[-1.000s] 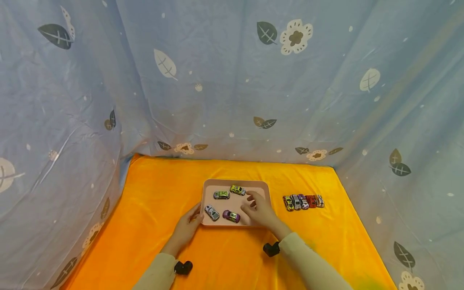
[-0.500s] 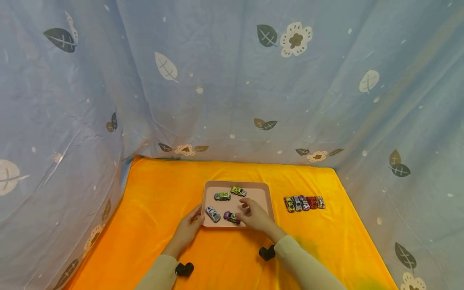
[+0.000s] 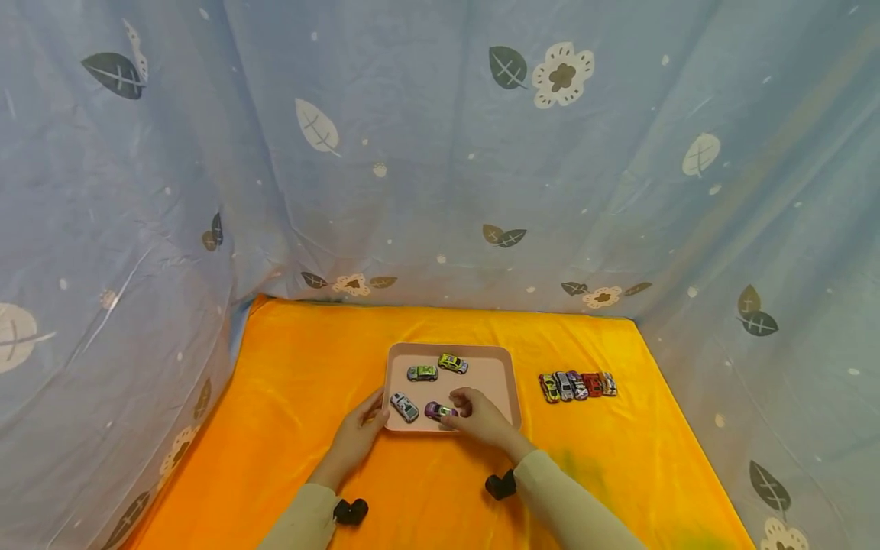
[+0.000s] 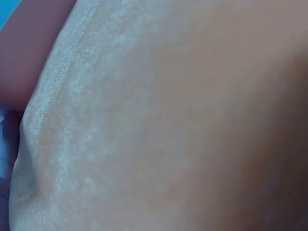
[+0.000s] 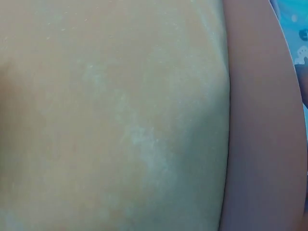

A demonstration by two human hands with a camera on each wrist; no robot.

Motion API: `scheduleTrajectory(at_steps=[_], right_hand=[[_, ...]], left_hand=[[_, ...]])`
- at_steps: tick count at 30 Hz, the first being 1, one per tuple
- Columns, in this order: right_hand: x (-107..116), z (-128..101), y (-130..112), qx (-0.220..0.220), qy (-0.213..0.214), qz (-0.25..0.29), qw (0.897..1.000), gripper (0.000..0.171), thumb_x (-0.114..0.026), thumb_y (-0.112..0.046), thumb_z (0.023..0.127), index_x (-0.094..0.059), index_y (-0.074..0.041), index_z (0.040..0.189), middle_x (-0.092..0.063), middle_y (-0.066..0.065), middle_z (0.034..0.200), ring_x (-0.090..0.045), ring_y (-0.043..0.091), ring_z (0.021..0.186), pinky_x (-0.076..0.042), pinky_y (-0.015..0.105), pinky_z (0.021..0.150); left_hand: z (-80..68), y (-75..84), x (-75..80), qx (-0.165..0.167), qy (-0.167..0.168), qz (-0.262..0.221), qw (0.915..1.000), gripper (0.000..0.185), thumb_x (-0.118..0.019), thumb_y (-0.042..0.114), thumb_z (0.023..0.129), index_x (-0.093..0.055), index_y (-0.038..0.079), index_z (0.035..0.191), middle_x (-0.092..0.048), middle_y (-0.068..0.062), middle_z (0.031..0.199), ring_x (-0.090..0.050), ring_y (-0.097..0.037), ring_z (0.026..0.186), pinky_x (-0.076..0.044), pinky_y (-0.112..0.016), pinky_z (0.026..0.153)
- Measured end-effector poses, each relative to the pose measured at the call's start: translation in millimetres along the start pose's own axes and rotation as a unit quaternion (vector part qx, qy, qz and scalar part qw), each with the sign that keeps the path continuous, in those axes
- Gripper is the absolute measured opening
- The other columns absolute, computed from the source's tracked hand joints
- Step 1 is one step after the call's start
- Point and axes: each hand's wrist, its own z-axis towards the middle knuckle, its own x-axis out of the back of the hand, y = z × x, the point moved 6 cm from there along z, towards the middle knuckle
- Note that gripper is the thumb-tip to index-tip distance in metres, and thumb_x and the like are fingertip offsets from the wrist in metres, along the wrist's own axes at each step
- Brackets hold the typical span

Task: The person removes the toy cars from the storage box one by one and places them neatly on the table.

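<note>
my right hand (image 3: 481,416) pinches the purple car (image 3: 436,411) at the pink tray's (image 3: 498,374) near edge | my left hand (image 3: 357,435) grips its left rim | silver car (image 3: 404,406) just beside; five cars (image 3: 577,384) lined up right on the orange worktop (image 3: 309,382)

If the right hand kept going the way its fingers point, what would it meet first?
The right hand points left across the pink tray, so it would first meet the purple toy car; its fingertips look to be at it already, though contact is unclear.

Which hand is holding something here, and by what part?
The right hand pinches the purple toy car at its right end, inside the pink tray. The left hand grips the tray's near-left corner.
</note>
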Motion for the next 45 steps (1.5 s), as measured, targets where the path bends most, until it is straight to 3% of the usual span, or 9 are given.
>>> scheduleTrajectory(at_steps=[7, 15, 22, 32, 38, 45], right_hand=[[-3, 2, 0, -0.018, 0.008, 0.001, 1.0, 0.048, -0.077, -0.032, 0.083, -0.062, -0.004, 0.119, -0.059, 0.004, 0.099, -0.049, 0.018, 0.085, -0.042, 0.032, 0.077], [-1, 0, -3, -0.01, 0.009, -0.008, 1.0, 0.04, -0.077, -0.03, 0.082, -0.064, -0.007, 0.113, -0.06, 0.002, 0.092, -0.051, 0.017, 0.08, -0.043, 0.031, 0.074], [1, 0, -5, -0.009, 0.024, -0.041, 0.999, 0.024, -0.073, -0.029, 0.085, -0.068, -0.013, 0.102, -0.059, -0.005, 0.083, -0.053, 0.014, 0.076, -0.044, 0.029, 0.072], [0, -4, -2, -0.02, 0.037, -0.043, 0.998, 0.017, -0.073, -0.028, 0.083, -0.068, -0.016, 0.094, -0.058, -0.004, 0.081, -0.052, 0.014, 0.074, -0.044, 0.029, 0.069], [15, -10, -3, 0.005, 0.109, -0.001, 0.994, 0.019, -0.072, -0.021, 0.084, -0.069, -0.009, 0.099, -0.058, -0.001, 0.081, -0.051, 0.014, 0.071, -0.044, 0.024, 0.061], [53, -24, -1, 0.001, 0.173, 0.049, 0.984, 0.022, -0.074, -0.016, 0.084, -0.068, -0.004, 0.102, -0.057, 0.003, 0.081, -0.05, 0.017, 0.07, -0.043, 0.024, 0.061]], left_hand=[[0.6, -2.5, 2.8, 0.011, 0.003, -0.001, 0.9999, 0.052, -0.061, 0.033, 0.096, -0.045, 0.03, 0.146, -0.055, 0.005, 0.135, -0.053, -0.017, 0.117, -0.043, -0.042, 0.1], [0.7, -1.4, 2.0, 0.0, 0.001, -0.003, 1.0, 0.052, -0.061, 0.032, 0.096, -0.046, 0.028, 0.146, -0.056, 0.004, 0.135, -0.054, -0.017, 0.116, -0.044, -0.041, 0.099], [0.5, 1.3, 2.1, -0.012, 0.001, -0.003, 0.9999, 0.053, -0.06, 0.031, 0.097, -0.045, 0.025, 0.147, -0.055, 0.0, 0.136, -0.055, -0.02, 0.116, -0.045, -0.042, 0.098], [-0.3, 2.5, 4.9, -0.009, 0.004, 0.011, 0.9999, 0.053, -0.06, 0.032, 0.097, -0.044, 0.026, 0.147, -0.055, 0.001, 0.136, -0.055, -0.02, 0.117, -0.044, -0.043, 0.099], [-1.0, -0.4, 2.8, -0.007, -0.001, 0.011, 0.9999, 0.053, -0.06, 0.033, 0.097, -0.044, 0.027, 0.147, -0.056, 0.002, 0.135, -0.054, -0.019, 0.117, -0.043, -0.043, 0.1], [-2.2, 0.2, 1.3, 0.001, -0.002, 0.006, 1.0, 0.052, -0.061, 0.033, 0.096, -0.045, 0.029, 0.146, -0.055, 0.005, 0.135, -0.054, -0.018, 0.118, -0.042, -0.043, 0.101]])
